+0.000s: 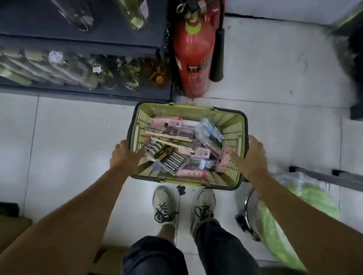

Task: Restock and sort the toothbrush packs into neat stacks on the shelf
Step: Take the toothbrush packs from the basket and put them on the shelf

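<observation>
Many toothbrush packs [182, 146] lie loose and crosswise in a heap inside the green basket [232, 129], none yet on the shelf [74, 42]. The basket sits low over the floor [271, 68], just ahead of the person's shoes; whether it rests on the tiles or is already lifted cannot be determined.

The left hand [123, 156] grips the near-left rim with fingers curled over it. The right hand [251, 157] grips the right rim in the same way.

Probable hazards:
1. Spillage. The load is unsorted and uneven. Raising one side ahead of the other would likely slide the packs toward the lower wall and over it.
2. Collision. A red fire extinguisher [193, 49] stands just beyond the far rim. A forward swing of the basket could strike or topple it.
3. Shelf contact. Bottles [133, 4] stand near the shelf edge, and a basket corner could dislodge them.
</observation>
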Motion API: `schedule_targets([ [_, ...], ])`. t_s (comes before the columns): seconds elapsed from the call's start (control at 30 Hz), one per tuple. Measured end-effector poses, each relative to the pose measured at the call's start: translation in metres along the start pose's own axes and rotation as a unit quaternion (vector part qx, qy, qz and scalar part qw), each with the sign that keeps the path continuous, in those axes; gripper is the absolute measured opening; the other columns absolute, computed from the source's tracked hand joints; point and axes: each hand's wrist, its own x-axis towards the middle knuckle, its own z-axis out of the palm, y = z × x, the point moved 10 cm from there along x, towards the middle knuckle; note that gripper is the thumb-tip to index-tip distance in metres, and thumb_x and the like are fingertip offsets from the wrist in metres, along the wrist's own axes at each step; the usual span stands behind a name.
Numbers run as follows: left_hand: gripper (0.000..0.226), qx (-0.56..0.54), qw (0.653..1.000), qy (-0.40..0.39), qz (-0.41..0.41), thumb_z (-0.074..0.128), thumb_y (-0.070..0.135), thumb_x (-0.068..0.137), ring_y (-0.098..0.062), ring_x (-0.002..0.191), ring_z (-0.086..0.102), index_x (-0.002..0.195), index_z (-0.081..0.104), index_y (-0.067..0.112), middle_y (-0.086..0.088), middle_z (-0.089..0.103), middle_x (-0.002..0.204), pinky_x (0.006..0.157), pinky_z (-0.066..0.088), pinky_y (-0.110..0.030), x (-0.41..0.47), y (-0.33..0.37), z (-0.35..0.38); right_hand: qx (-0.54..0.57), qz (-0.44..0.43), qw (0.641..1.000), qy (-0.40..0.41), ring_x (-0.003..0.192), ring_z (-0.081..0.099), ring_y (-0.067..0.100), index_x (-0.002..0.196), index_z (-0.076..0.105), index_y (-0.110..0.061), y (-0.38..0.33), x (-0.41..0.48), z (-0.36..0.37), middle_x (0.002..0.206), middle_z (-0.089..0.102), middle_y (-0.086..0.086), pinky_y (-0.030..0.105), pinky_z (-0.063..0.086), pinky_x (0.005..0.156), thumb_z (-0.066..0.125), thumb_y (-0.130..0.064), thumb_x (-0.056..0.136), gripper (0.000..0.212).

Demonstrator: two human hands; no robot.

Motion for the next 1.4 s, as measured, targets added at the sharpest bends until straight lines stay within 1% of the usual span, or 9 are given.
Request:
schedule_targets([
  [0.13,0.092,-0.003,0.997,0.05,-0.05,0.063,0.054,0.087,-0.037,0.14,0.03,0.153,0.017,0.009,-0.018,0.029,0.155,0.112,0.027,-0.051,0.053,-0.029,0.016,-0.054,0.051,0.996,0.039,0.135,0.033,0.039,0.15,0.022,-0.008,0.036,0.044,0.028,0.147,0.031,0.02,0.05,0.029,0.109,0.068,-0.051,0.084,0.091],
  [0.23,0.101,-0.081,0.993,0.039,-0.076,0.066,0.058,0.083,-0.037,0.132,0.044,0.155,0.014,0.01,-0.018,0.037,0.151,0.107,0.039,-0.051,0.099,-0.058,0.039,-0.022,0.116,0.991,0.066,0.135,0.034,0.039,0.151,0.019,-0.007,0.068,0.067,0.053,0.148,0.032,0.021,0.05,0.029,0.109,0.066,-0.044,0.088,0.087],
  [0.3,0.084,-0.158,0.982,0.041,-0.09,0.067,0.052,0.085,-0.029,0.099,0.064,0.148,0.032,0.007,-0.013,0.059,0.127,0.079,0.055,-0.035,0.118,-0.069,0.046,0.062,0.156,0.983,0.068,0.129,0.044,0.038,0.146,0.026,-0.006,0.081,0.077,0.068,0.142,0.042,0.02,0.048,0.037,0.104,0.065,-0.037,0.089,0.075],
  [0.4,0.042,-0.212,0.974,0.054,-0.065,0.063,0.04,0.093,-0.017,0.064,0.059,0.115,0.062,0.003,-0.009,0.066,0.089,0.043,0.048,-0.017,0.137,-0.068,0.049,0.157,0.22,0.96,0.074,0.107,0.061,0.032,0.129,0.046,-0.006,0.097,0.086,0.083,0.119,0.06,0.012,0.04,0.05,0.087,0.066,-0.034,0.087,0.055],
  [0.53,0.033,-0.264,0.961,0.036,-0.076,0.065,0.043,0.091,-0.021,0.062,0.056,0.088,0.062,0.01,-0.003,0.061,0.07,0.064,0.052,-0.032,0.152,-0.07,0.057,0.199,0.264,0.939,0.098,0.084,0.068,0.03,0.11,0.066,-0.007,0.112,0.093,0.081,0.095,0.07,0.011,0.045,0.059,0.08,0.065,-0.033,0.082,0.038],
  [0.83,0.034,-0.263,0.958,0.035,-0.108,0.059,0.042,0.095,-0.02,0.055,0.053,0.085,0.058,0.01,-0.004,0.058,0.068,0.053,0.042,-0.027,0.089,-0.106,0.032,0.198,0.19,0.961,0.044,0.062,0.056,0.021,0.086,0.059,-0.011,0.071,0.049,0.044,0.077,0.063,0.008,0.032,0.049,0.064,0.059,-0.019,0.089,0.008],
  [1.0,0.036,-0.287,0.946,0.083,-0.123,0.053,0.041,0.098,-0.022,0.059,0.053,0.092,0.061,0.006,-0.005,0.059,0.07,0.057,0.044,-0.029,-0.009,-0.131,-0.029,0.107,0.103,0.989,0.01,0.07,0.062,0.028,0.072,0.052,-0.014,0.014,-0.007,-0.012,0.076,0.064,0.012,0.034,0.05,0.069,0.053,-0.021,0.095,0.024],
  [1.3,0.034,-0.366,0.904,0.181,-0.124,0.054,0.041,0.098,-0.02,0.056,0.051,0.087,0.059,0.009,-0.004,0.058,0.067,0.058,0.046,-0.033,-0.208,-0.167,-0.167,0.07,-0.045,0.996,-0.034,0.032,0.049,0.007,0.085,0.05,-0.006,-0.129,-0.139,-0.115,0.061,0.055,0.009,0.02,0.044,0.04,0.05,-0.018,0.099,0.019],
  [1.4,0.033,-0.396,0.884,0.213,-0.129,0.053,0.039,0.099,-0.019,0.054,0.05,0.089,0.059,0.008,-0.003,0.057,0.066,0.054,0.044,-0.031,-0.268,-0.182,-0.202,0.057,-0.098,0.993,-0.037,0.043,0.053,0.018,0.088,0.052,-0.005,-0.181,-0.175,-0.141,0.068,0.058,0.013,0.031,0.049,0.052,0.051,-0.02,0.099,0.019],
])
